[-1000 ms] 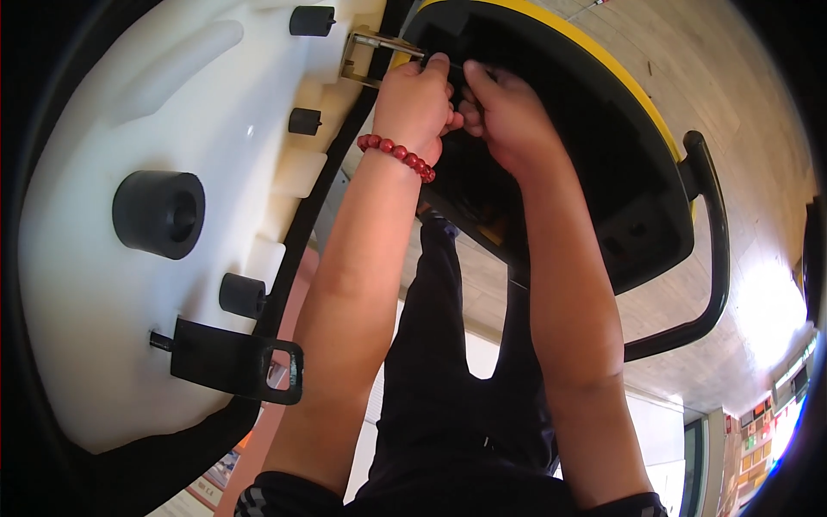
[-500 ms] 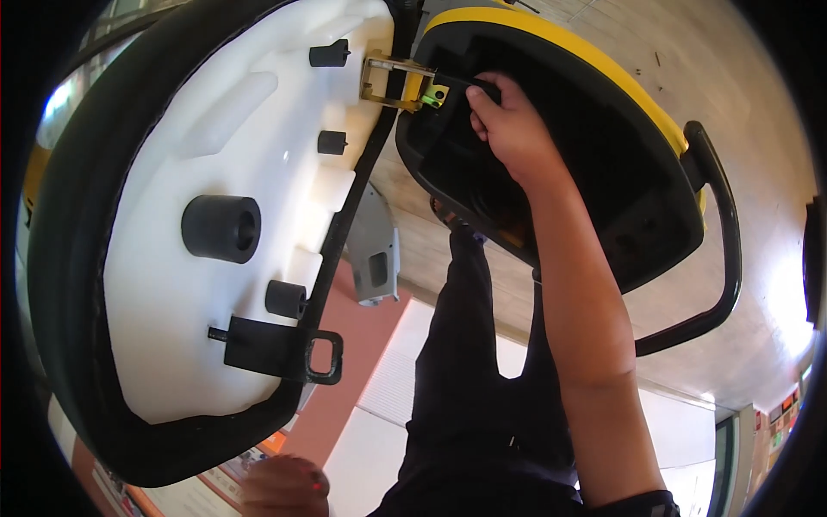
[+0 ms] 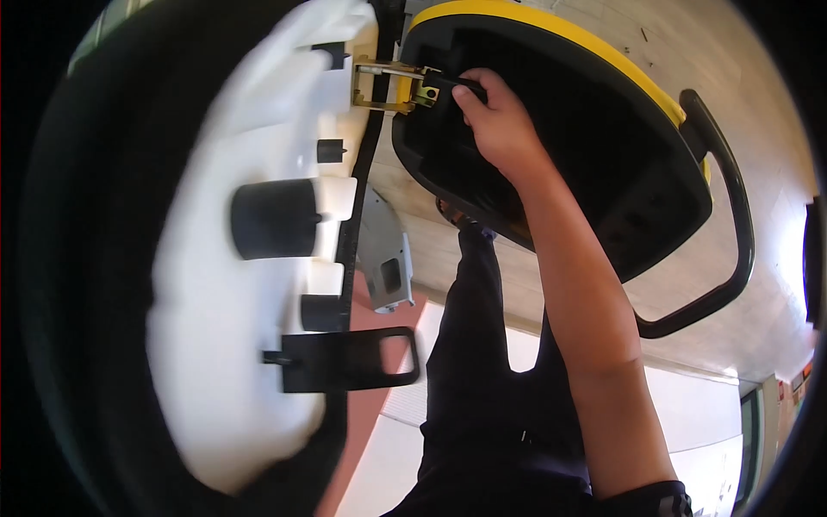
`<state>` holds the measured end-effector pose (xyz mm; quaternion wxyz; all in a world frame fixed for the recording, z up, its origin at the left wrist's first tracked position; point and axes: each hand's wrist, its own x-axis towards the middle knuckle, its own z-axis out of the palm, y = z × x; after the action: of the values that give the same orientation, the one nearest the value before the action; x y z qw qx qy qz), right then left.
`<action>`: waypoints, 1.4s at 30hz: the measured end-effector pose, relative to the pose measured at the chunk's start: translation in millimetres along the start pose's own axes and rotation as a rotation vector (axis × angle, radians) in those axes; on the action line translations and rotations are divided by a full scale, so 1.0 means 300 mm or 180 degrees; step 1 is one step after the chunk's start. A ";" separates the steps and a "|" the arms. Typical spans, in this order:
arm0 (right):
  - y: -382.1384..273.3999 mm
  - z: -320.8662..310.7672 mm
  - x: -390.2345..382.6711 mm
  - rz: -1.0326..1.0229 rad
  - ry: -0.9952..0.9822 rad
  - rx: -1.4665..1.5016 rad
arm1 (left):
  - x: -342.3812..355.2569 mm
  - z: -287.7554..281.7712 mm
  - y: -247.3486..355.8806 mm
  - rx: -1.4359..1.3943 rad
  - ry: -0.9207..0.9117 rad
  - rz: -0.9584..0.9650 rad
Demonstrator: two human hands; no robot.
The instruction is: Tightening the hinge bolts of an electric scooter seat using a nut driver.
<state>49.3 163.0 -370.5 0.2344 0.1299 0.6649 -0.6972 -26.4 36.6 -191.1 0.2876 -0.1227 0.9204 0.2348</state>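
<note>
Okay, your right hand [image 3: 500, 125] is curled around a slim black bar [image 3: 446, 81], thumb pressed along it; your left hand is out of frame, so can't tell its state. The bar sits over the near-left part of a deep, rounded black tub [image 3: 603, 155], its other end just beside a flat metal hinge [image 3: 385, 66] with a squared, open frame. Yellow trim [image 3: 482, 9] curves along the tub's far edge. Left: a tipped-up lid with dark padding [image 3: 86, 258], blurred white plastic underside [image 3: 215, 345], fat black cylinder [image 3: 276, 220] and flat latch [image 3: 332, 362] with a squarish loop. Right: a smooth tubular rail [image 3: 744, 228].
</note>
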 end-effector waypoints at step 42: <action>-0.100 -0.018 -0.016 0.0594 -0.0059 0.1481 | -0.730 -0.172 -0.043 -0.0408 0.2198 0.0460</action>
<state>37.6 169.3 -342.6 0.2677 0.2348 0.4694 -0.8080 129.9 19.6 -29.8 -0.0659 -0.1473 0.9530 0.2565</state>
